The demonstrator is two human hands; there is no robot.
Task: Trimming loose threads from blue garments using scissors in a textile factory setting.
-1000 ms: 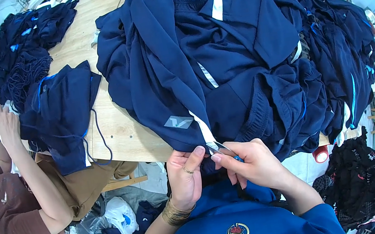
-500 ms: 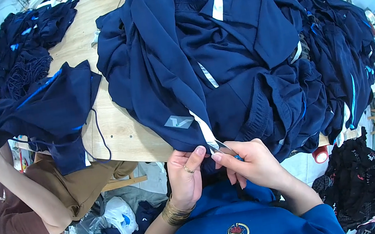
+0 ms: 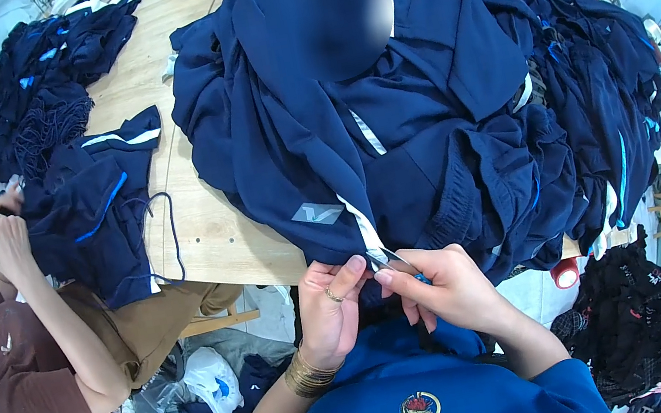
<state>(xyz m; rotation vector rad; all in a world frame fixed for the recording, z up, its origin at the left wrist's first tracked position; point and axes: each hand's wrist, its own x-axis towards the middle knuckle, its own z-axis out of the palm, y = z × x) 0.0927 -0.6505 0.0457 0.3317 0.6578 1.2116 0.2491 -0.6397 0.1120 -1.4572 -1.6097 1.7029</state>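
My left hand (image 3: pixel 328 311) pinches the bottom edge of a navy garment (image 3: pixel 271 146) between thumb and fingers, a ring and bangles on it. A white stripe (image 3: pixel 364 225) runs down to that edge, beside a grey patch (image 3: pixel 318 213). Closed around small thread snips (image 3: pixel 395 260), my right hand (image 3: pixel 449 285) has the metal blades at the end of the white stripe, close to my left thumb. A bit of blue shows by the right fingers. Whether the blades touch cloth or a thread I cannot tell.
Navy garments lie heaped across the wooden table (image 3: pixel 219 248), with a further pile (image 3: pixel 19 93) at far left. At the left a co-worker's hands (image 3: pixel 10 236) handle navy shorts (image 3: pixel 96 208). Black clothing (image 3: pixel 628 313) is piled low at the right, near a red-and-white roll (image 3: pixel 565 273).
The co-worker's hands have shifted, and the shorts there now lie flatter on the table. My two hands, the snips and the garment edge have hardly moved.
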